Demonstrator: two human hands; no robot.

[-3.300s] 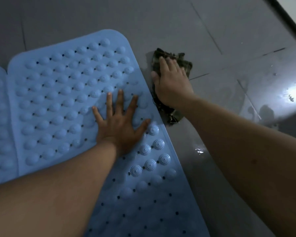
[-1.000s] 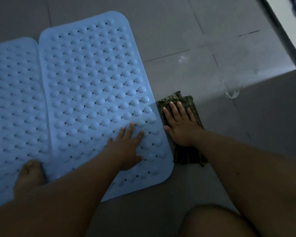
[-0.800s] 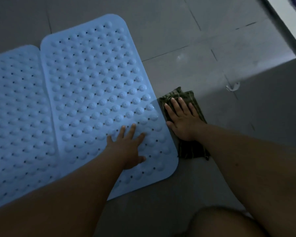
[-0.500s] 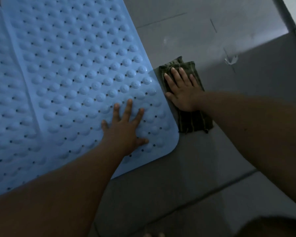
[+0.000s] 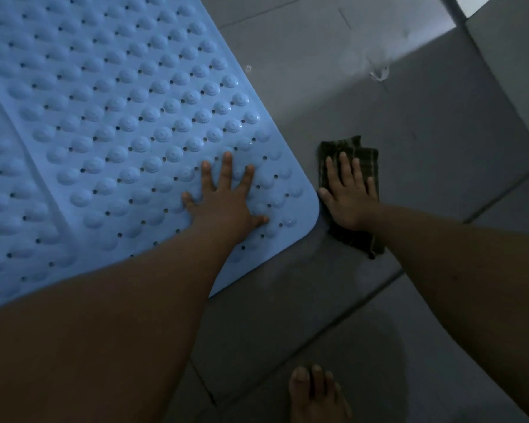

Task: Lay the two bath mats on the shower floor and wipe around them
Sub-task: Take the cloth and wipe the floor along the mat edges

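Beside the near corner of the blue mat (image 5: 129, 123), your right hand (image 5: 347, 198) presses flat on the cloth (image 5: 364, 154), its long axis following the mat's edge; your left hand (image 5: 225, 199) lies spread, holding nothing, pinning the mat to the floor (image 5: 318, 285).

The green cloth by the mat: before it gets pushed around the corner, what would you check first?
1. Right hand flat on the green cloth: ok.
2. Left hand pinning the blue mat: ok.
3. Mat corner lying flat: ok.
4. Cloth beside the mat, not under it: cannot tell at the edge.
5. Bare foot clear of the cloth's path along the near edge: ok.
6. Floor dry ahead: cannot tell.
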